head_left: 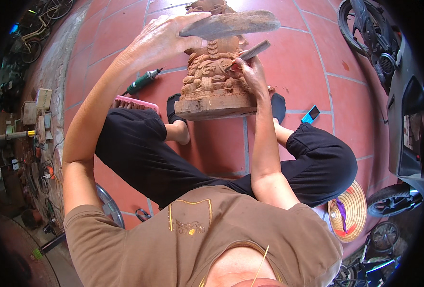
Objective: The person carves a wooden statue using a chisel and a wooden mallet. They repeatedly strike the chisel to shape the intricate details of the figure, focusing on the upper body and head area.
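A reddish carved wooden statue (212, 76) stands on the red tile floor between my feet. My left hand (161, 40) is raised above it, gripping a flat wooden mallet (231, 24) that lies level over the carving. My right hand (251, 71) holds a chisel (256, 49) with its tip against the statue's upper right side. The statue's top is partly hidden behind the mallet.
A green rotary tool (142, 82) and a pink brush (136, 103) lie on the tiles at left. A blue phone (310, 115) lies right of the statue. A conical straw hat (348, 211) sits at lower right. Motorbikes (379, 38) stand at right, tools clutter the left wall.
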Tool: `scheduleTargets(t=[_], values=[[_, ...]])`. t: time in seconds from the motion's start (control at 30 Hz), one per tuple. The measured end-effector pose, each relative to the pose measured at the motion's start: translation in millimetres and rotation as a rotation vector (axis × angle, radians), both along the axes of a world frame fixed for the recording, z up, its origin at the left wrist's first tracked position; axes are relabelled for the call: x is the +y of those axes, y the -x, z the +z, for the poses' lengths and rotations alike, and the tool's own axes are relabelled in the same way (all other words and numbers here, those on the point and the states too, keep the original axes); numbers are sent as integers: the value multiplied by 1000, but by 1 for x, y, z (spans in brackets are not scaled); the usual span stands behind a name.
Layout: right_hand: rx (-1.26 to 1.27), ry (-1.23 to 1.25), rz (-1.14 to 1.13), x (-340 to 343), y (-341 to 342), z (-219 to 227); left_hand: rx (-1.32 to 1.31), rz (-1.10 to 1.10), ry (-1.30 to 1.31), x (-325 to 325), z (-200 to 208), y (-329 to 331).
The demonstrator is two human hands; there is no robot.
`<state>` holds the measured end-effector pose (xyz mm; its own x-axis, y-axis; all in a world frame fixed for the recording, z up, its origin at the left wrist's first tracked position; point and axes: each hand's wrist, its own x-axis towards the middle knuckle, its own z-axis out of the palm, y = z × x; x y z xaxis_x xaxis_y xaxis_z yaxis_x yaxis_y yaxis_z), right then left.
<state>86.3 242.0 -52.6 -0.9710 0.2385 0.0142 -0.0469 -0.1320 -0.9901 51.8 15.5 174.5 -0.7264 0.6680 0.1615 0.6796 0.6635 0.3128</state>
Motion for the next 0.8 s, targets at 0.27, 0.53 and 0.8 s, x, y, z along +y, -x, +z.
scheduleTargets(t=[0.27, 0.53, 0.8], values=[[75, -71, 29, 1, 6, -3, -26, -40, -90, 10, 1, -6], [117, -241, 49, 0, 7, 3, -44, -17, 166, 20, -5, -3], [160, -255, 52, -1, 5, 5, -66, -54, -60, 18, 1, -3]])
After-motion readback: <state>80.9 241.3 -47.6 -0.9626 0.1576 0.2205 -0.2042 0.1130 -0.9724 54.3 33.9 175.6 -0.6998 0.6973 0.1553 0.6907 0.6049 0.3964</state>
